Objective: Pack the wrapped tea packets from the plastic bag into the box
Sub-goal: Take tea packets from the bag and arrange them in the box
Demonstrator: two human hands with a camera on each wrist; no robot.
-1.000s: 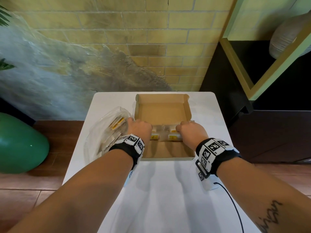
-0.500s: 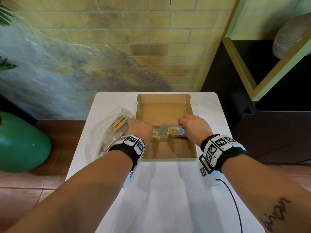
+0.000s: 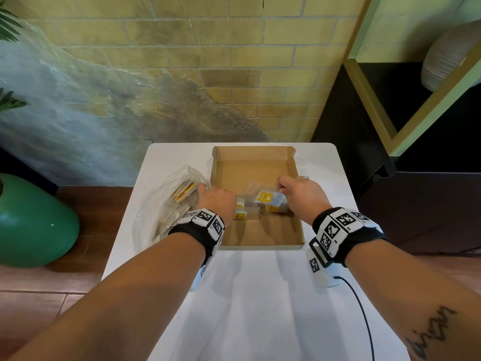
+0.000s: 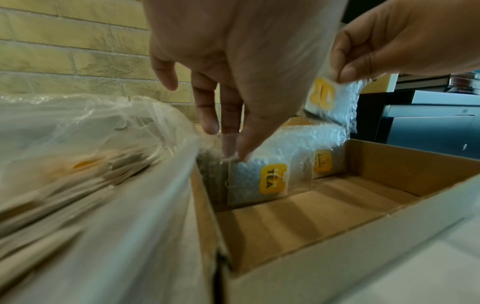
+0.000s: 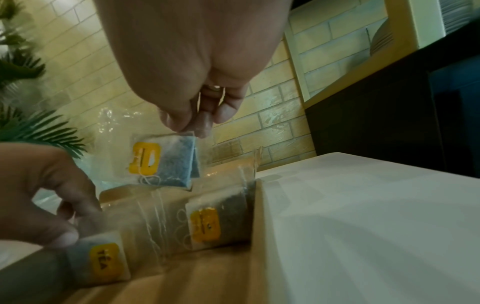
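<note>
Head view, table (image 3: 260, 308): white, it carries an open brown box (image 3: 296, 204) and, just left of it, a clear plastic bag (image 3: 166, 204).
Head view, bag: crumpled, with pale packets and a yellow label showing through the film.
Head view, right hand (image 3: 299, 196): above the right part of the box, fingers bent down and pinching a packet (image 3: 270, 198) by its top edge.
Head view, left hand (image 3: 216, 201): at the left wall of the box, next to the bag; the fingers are hidden from here.
Left wrist view, left hand (image 4: 233, 61): fingers point down and stand a little apart; thumb and one finger meet on the top corner of a standing packet (image 4: 259, 181) at the left wall.
Left wrist view, standing packet: clear wrap, grey tea bag inside, yellow tag with the word TEA, thin white string.
Left wrist view, lifted packet (image 4: 332, 102): hangs in the air over the box, pinched at its top by the right hand (image 4: 402, 41).
Right wrist view, right hand (image 5: 187, 61): fingertips together, clamped on the top edge of the lifted packet (image 5: 163, 162); it hangs free above the box.
Right wrist view, third packet (image 5: 218, 222): upright against the right wall of the box (image 5: 257, 226), dark tea, yellow tag.
Right wrist view, left hand (image 5: 39, 195): its fingertips hold the TEA packet (image 5: 101, 261) upright on the box floor.
</note>
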